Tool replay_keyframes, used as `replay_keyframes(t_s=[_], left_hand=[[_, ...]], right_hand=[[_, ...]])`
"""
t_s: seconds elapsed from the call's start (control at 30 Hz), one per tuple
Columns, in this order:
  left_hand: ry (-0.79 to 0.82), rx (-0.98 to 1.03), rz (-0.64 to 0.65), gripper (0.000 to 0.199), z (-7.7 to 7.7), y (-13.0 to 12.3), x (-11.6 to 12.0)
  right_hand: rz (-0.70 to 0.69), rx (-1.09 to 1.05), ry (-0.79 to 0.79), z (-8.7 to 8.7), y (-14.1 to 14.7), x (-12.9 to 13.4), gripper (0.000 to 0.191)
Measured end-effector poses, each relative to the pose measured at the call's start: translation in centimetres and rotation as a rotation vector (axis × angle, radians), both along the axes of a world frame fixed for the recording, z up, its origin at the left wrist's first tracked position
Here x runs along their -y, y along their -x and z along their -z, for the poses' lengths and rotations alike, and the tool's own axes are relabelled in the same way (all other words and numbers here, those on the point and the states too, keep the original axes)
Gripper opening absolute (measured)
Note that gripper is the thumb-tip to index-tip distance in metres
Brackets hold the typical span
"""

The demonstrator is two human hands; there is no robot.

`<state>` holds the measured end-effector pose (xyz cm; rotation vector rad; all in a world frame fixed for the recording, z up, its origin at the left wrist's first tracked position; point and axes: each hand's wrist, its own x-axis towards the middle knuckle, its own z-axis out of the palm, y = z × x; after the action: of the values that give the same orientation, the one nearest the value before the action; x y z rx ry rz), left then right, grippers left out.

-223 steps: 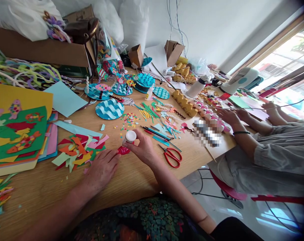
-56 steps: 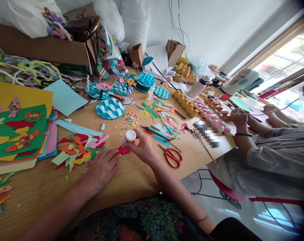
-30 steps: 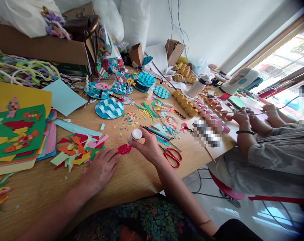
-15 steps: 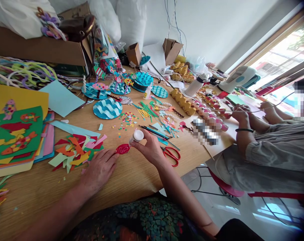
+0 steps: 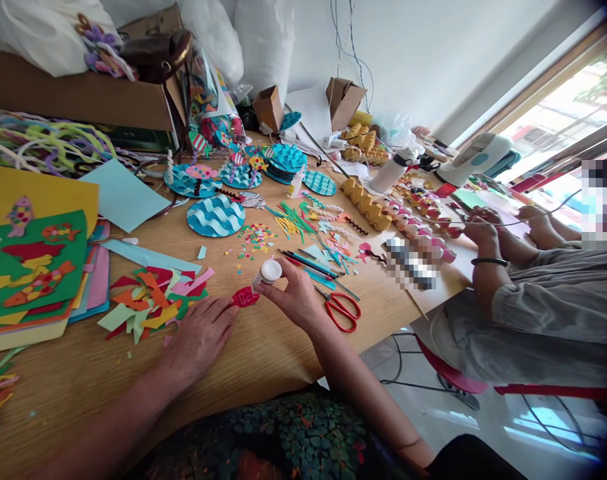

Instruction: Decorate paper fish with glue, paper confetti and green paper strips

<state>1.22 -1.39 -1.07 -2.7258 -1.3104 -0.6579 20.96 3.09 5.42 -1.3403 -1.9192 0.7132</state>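
Note:
A small red oval paper cutout (image 5: 246, 297), with wet-looking lines on its surface, lies on the wooden table in front of me. My left hand (image 5: 198, 337) rests low on the table, its fingertips holding the cutout's left end down. In my right hand (image 5: 296, 293) is a small white glue bottle (image 5: 269, 272), gripped between thumb and fingers. The bottle is tilted upside down, base up, its tip at the cutout's right side; the tip itself is hard to make out. Red-handled scissors (image 5: 342, 312) lie open right of my right hand.
Paper scraps (image 5: 148, 300) are heaped left of my left hand, beside stacked coloured sheets (image 5: 43, 260). Behind are confetti dots (image 5: 257, 240), pencils (image 5: 311, 263) and blue wavy discs (image 5: 216, 217). At right another person's hands (image 5: 483, 227) work near egg-carton strips (image 5: 366, 203).
My right hand has shifted the glue bottle slightly left and down over the red cutout. My left hand stays in place.

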Motion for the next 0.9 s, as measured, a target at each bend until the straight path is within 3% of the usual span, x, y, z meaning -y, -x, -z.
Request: replay_keyframes(t_s=[0.43,0.9], left_hand=[[-0.008,-0.042,-0.011,0.026,-0.1,0.0,0.0],[0.040,-0.024,-0.016,0.028,-0.2,0.0,-0.1]], right_hand=[[-0.092,0.016,0.047,0.1,1.9,-0.5,0.023],[-0.100,0.039,0.078,-0.7,1.5,-0.1,0.022]])
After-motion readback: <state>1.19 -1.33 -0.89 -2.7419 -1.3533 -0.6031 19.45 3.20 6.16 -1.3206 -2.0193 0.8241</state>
